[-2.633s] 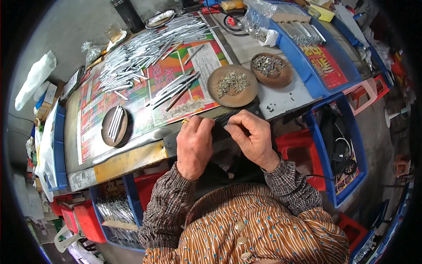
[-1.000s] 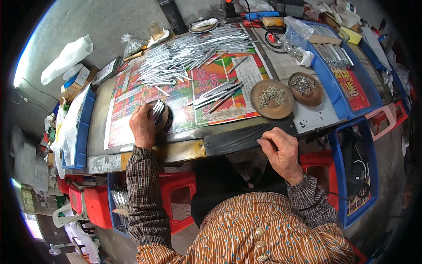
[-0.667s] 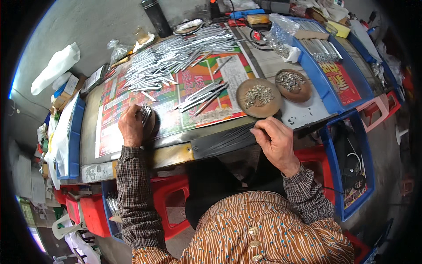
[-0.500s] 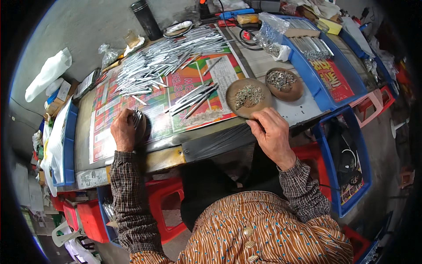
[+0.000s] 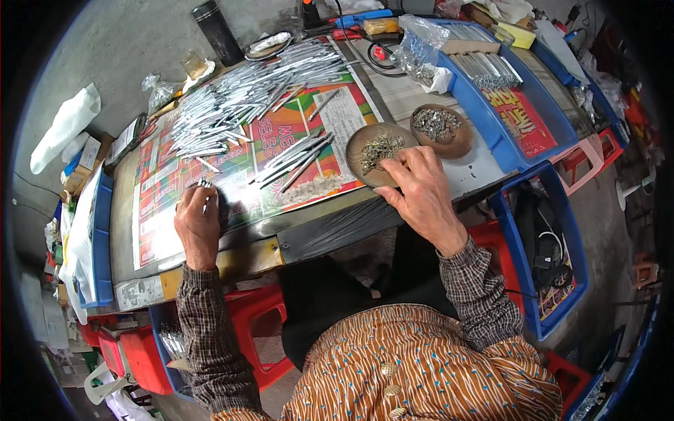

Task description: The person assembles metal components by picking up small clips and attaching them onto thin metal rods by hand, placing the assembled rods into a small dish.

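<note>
My left hand (image 5: 199, 223) rests at the near left of the table, fingers curled around a bunch of thin metal strips (image 5: 205, 184) whose silvery ends poke out above. My right hand (image 5: 423, 200) reaches over the near rim of a shallow brown bowl (image 5: 357, 149). Its fingertips touch the small brass-coloured metal pieces (image 5: 381, 149) heaped inside, with the thumb apart from them by the rim. Whether a piece is between those fingers is hidden. Beyond the left hand spreads a large pile of silvery strips (image 5: 232, 105); a smaller bundle of strips (image 5: 295, 160) lies nearer, left of the bowl.
A second brown bowl (image 5: 460, 144) with grey metal bits adjoins the first. To its right stands a blue tray (image 5: 502, 151) holding rows of metal strips. Another blue bin (image 5: 579, 263) sits lower right. A black cylinder (image 5: 216, 34) stands at the back by the wall.
My right hand has moved from the bowl's near rim into it, fingertips down among the small pieces. My left hand has turned, so less of its strips shows. The view has shifted slightly.
</note>
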`<state>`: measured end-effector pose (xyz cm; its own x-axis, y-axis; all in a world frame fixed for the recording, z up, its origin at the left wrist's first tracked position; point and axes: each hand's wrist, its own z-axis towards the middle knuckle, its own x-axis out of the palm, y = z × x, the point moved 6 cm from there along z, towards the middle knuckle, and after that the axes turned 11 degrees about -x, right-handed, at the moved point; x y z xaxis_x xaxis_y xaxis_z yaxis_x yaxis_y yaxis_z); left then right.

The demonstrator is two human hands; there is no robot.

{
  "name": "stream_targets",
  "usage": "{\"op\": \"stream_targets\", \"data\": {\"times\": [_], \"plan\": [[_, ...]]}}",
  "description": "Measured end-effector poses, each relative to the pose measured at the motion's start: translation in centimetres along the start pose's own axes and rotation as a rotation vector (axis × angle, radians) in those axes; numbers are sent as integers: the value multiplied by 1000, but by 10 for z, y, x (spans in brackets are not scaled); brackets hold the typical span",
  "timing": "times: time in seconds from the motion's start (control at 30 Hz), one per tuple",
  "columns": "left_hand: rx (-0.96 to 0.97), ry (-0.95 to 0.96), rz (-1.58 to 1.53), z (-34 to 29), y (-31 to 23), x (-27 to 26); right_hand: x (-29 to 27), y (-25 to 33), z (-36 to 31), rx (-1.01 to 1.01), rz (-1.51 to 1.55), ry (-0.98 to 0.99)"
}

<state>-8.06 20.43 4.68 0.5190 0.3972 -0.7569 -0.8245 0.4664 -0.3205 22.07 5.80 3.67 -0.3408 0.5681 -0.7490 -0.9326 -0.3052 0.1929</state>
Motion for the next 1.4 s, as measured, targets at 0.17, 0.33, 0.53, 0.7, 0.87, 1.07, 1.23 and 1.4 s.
{"op": "stream_targets", "data": {"times": [0.17, 0.33, 0.53, 0.7, 0.87, 1.07, 1.23, 1.4], "plan": [[83, 50, -98, -12, -35, 0, 3, 2, 3, -7, -18, 74], [104, 104, -162, -19, -50, 11, 7, 0, 2, -9, -32, 124], [185, 132, -130, -18, -76, 18, 3, -1, 5, -5, -6, 122], [173, 207, -201, -13, -95, 32, 6, -1, 5, 10, 35, 126], [200, 250, -131, -3, -111, 55, 3, 2, 2, -10, 72, 68], [170, 336, -56, 2, -120, 72, 5, 3, 1, -6, 114, 16], [186, 311, -23, 5, -121, 79, 7, 2, 2, -5, 112, 10], [172, 294, -78, 3, -119, 78, 8, 1, 0, -15, 110, -43]]}}
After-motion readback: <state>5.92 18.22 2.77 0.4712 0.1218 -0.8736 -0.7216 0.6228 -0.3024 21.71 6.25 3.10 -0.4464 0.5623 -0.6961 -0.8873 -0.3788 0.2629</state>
